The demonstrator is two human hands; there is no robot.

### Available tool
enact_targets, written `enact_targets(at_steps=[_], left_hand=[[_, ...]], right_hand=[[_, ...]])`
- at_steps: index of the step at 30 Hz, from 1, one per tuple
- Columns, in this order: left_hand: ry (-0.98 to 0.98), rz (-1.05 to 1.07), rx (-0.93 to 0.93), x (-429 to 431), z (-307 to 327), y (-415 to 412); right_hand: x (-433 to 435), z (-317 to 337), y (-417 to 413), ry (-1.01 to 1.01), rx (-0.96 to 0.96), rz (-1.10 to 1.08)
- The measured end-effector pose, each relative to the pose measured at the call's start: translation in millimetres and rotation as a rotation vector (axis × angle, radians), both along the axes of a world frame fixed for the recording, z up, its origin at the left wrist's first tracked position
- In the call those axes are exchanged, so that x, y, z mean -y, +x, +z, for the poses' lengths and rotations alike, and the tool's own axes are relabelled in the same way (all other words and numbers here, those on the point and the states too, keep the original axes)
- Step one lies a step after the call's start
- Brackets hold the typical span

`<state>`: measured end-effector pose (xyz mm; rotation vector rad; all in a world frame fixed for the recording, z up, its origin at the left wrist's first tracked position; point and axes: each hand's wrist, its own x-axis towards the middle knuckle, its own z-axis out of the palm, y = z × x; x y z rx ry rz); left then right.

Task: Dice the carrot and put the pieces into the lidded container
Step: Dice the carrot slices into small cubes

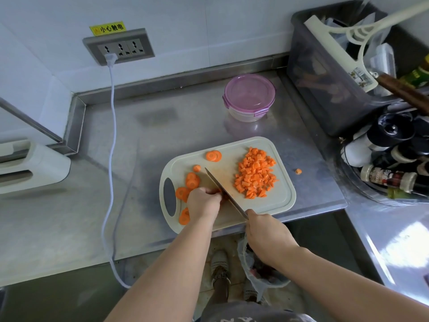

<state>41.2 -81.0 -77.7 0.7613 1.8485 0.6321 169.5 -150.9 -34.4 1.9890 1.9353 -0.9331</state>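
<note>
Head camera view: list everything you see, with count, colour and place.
cutting board: one, pale grey, counter's front edge
diced carrot: one pile, orange, board's right half
carrot slices: several, orange, board's left side
carrot piece: one, orange, counter right of board
container: one, clear, purple lid on, behind board
knife: one, steel, across board
socket: one, grey, wall, white plug in
crate: one, dark, back right
bottles: several, mostly dark, far right
left hand: one, curled on slices beside blade
right hand: one, gripping knife handle

The yellow sticker [108,28] above the wall socket [118,48] says 小心触电; the bottle labels are too blurry to read.
</note>
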Motion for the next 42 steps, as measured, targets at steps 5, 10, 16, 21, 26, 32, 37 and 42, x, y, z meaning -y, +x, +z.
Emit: enact_targets(at_steps=[5, 10, 16, 21, 26, 32, 37, 42], left_hand=[[0.003, 0.009, -0.001, 0, 0, 1], [0.005, -0.013, 0.048, 1, 0, 0], [0.086, -0.023, 0.017, -2, 17, -21], [0.389, -0.018, -0.226, -19, 61, -54], [0.335, -0.966, -0.439, -12, 65, -39], [0.312, -1.295, -0.591, 1, 45, -26], [0.368, -1.309, -0.621, 0, 37, -22], [0.413, -1.315, -0.652, 1, 29, -21]], right_hand=[[0, -9, 5, 0.001, -0.041, -0.033], [4, -8, 18, 0.104, -0.127, -0.067], [12, 7, 38, 0.215, -0.111, 0.093], [19, 5, 52, 0.326, 0.002, 0.328], [11, -13, 69, 0.415, 0.055, 0.488], [1, -25, 78, 0.516, 0.135, 0.598], [-3, -32, 82, 0.613, 0.119, 0.639], [-5, -26, 97, 0.672, 0.055, 0.696]])
